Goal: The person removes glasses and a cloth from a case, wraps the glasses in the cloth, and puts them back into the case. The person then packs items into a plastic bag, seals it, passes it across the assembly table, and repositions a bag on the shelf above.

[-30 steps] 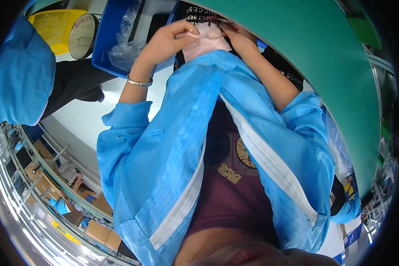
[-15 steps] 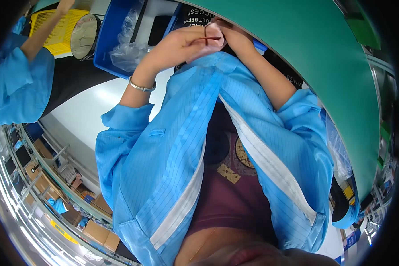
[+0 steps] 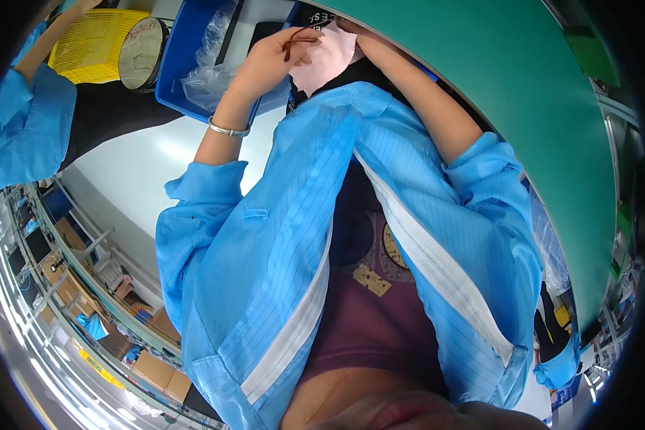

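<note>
A pale pink cloth [image 3: 327, 61] with zigzag edges hangs between my hands above my lap. My left hand [image 3: 272, 63], with a silver bangle at the wrist, is closed, its fingers pinching the cloth's left side. A thin reddish-brown curved piece [image 3: 288, 49], like the arm of a pair of eyeglasses, sticks out at those same fingers; the rest of it is hidden. My right hand [image 3: 362, 41] is at the cloth's upper right edge, close under the green table. Its fingers are mostly out of sight behind the cloth.
The green table [image 3: 509, 79] runs along the right, close to my right forearm. On the left stand a blue bin [image 3: 170, 82] with clear plastic bags and a yellow basket [image 3: 97, 50]. A co-worker's blue sleeve [image 3: 21, 136] is at far left.
My left hand has moved left, away from my right hand. The pink cloth, bunched before, is now spread out between them. The brown piece has moved left with my left hand.
</note>
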`<state>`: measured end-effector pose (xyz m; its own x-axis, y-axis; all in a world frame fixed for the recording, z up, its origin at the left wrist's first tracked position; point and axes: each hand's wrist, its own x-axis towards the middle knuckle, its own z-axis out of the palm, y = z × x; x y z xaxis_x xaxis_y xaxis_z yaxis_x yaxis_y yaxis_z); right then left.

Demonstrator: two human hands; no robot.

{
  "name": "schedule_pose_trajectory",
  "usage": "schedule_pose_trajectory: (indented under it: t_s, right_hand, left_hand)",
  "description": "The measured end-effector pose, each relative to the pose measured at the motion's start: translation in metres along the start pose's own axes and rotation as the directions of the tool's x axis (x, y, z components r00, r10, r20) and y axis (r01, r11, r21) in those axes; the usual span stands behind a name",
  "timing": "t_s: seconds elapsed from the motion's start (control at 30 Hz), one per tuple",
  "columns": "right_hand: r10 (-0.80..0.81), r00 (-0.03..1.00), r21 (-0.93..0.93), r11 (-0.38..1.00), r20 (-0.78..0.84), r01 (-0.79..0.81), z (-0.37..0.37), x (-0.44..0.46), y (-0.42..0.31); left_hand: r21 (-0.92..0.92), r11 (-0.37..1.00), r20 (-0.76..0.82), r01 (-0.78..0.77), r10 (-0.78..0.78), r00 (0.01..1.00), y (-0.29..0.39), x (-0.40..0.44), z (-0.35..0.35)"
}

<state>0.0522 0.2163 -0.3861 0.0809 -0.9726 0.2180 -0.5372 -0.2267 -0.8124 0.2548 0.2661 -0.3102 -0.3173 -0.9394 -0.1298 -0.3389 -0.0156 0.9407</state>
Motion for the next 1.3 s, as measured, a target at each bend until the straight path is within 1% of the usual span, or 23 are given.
schedule_pose_trajectory:
  t_s: [0.1,0.2,0.3,0.33,0.37,0.4,0.5,0.6,0.63,0.73,0.77,0.93,0.97,1.03,1.07,1.1,1.13,1.17,1.2,1.23,1.27,1.3]
  right_hand:
    - [-0.008,1.000,0.071,0.997,-0.006,0.008,-0.004,-0.001,0.004]
    - [-0.011,1.000,0.142,0.990,0.006,0.010,-0.008,-0.008,0.009]
    - [-0.054,0.997,0.232,0.972,0.046,0.042,-0.006,-0.017,0.012]
    - [0.039,0.984,0.175,0.982,0.173,-0.069,-0.008,-0.017,0.011]
    - [0.136,0.947,0.104,0.979,0.292,-0.173,-0.012,-0.017,0.012]
    - [0.236,0.886,0.021,0.964,0.400,-0.266,-0.015,-0.018,0.012]
    - [0.228,0.922,-0.078,0.974,0.312,-0.214,-0.035,-0.034,-0.014]
    - [0.001,0.959,0.022,1.000,0.283,-0.007,-0.047,-0.045,-0.052]
    - [-0.350,0.916,-0.046,0.930,0.197,0.366,-0.038,-0.045,-0.051]
    - [-0.510,0.750,-0.084,0.801,0.421,0.592,-0.017,-0.046,-0.059]
    - [-0.484,0.724,-0.124,0.784,0.492,0.608,-0.009,-0.045,-0.058]
    - [-0.398,0.709,-0.164,0.796,0.582,0.582,0.008,-0.046,-0.068]
    - [-0.384,0.701,-0.167,0.798,0.602,0.580,0.008,-0.046,-0.068]
    - [-0.405,0.791,-0.092,0.863,0.459,0.496,-0.005,-0.049,-0.066]
    - [-0.405,0.829,-0.047,0.889,0.385,0.456,-0.014,-0.052,-0.066]
    - [-0.291,0.910,-0.021,0.950,0.296,0.310,-0.023,-0.051,-0.064]
    - [-0.167,0.965,0.011,0.986,0.204,0.169,-0.033,-0.045,-0.061]
    - [0.102,0.967,0.117,0.984,0.233,-0.131,-0.032,-0.038,-0.045]
    - [0.295,0.902,-0.015,0.952,0.315,-0.306,-0.032,-0.030,-0.030]
    - [0.173,0.898,0.264,0.918,0.405,-0.296,-0.032,-0.031,-0.018]
    - [0.152,0.915,0.392,0.868,0.373,-0.304,-0.030,-0.022,-0.023]
    - [0.197,0.923,0.342,0.886,0.331,-0.312,-0.028,-0.022,-0.027]
  left_hand:
    - [0.143,0.988,-0.002,0.055,-0.055,0.998,0.010,-0.002,0.007]
    - [0.223,0.975,-0.047,0.017,-0.006,0.999,0.005,0.001,0.011]
    - [0.315,0.941,-0.082,-0.125,0.158,0.984,-0.001,0.005,0.014]
    - [0.240,0.968,-0.097,-0.073,0.098,0.990,-0.004,0.007,0.013]
    - [0.164,0.986,-0.107,-0.019,0.037,0.994,-0.007,0.010,0.010]
    - [0.086,0.996,-0.112,0.036,-0.026,0.993,-0.010,0.012,0.008]
    - [-0.021,0.999,-0.123,0.036,-0.038,0.992,-0.005,0.012,-0.003]
    - [-0.001,1.000,-0.094,0.014,-0.014,0.995,-0.007,0.014,-0.009]
    - [0.006,1.000,-0.100,-0.012,0.013,0.995,-0.005,0.014,-0.009]
    - [-0.014,1.000,-0.071,0.008,-0.009,0.997,-0.008,0.019,-0.013]
    - [-0.016,1.000,-0.066,0.005,-0.006,0.998,-0.009,0.019,-0.013]
    - [-0.054,0.999,-0.038,-0.008,0.006,0.999,-0.010,0.023,-0.008]
    - [-0.001,1.000,-0.034,-0.019,0.019,0.999,-0.009,0.023,-0.007]
    - [0.104,0.994,-0.028,-0.042,0.045,0.999,-0.006,0.020,-0.006]
    - [0.154,0.984,-0.042,-0.090,0.098,0.994,-0.008,0.018,-0.005]
    - [0.203,0.969,-0.054,-0.140,0.154,0.987,-0.013,0.016,-0.004]
    - [0.250,0.948,-0.067,-0.200,0.223,0.973,-0.016,0.018,-0.002]
    - [0.248,0.937,-0.056,-0.245,0.266,0.962,-0.011,0.018,0.000]
    - [0.281,0.913,-0.092,-0.295,0.331,0.939,-0.022,0.020,0.004]
    - [0.315,0.906,-0.067,-0.282,0.318,0.946,-0.021,0.022,0.006]
    - [0.369,0.874,-0.074,-0.318,0.368,0.927,-0.022,0.025,0.008]
    - [0.393,0.902,-0.057,-0.179,0.218,0.974,-0.007,0.022,0.012]
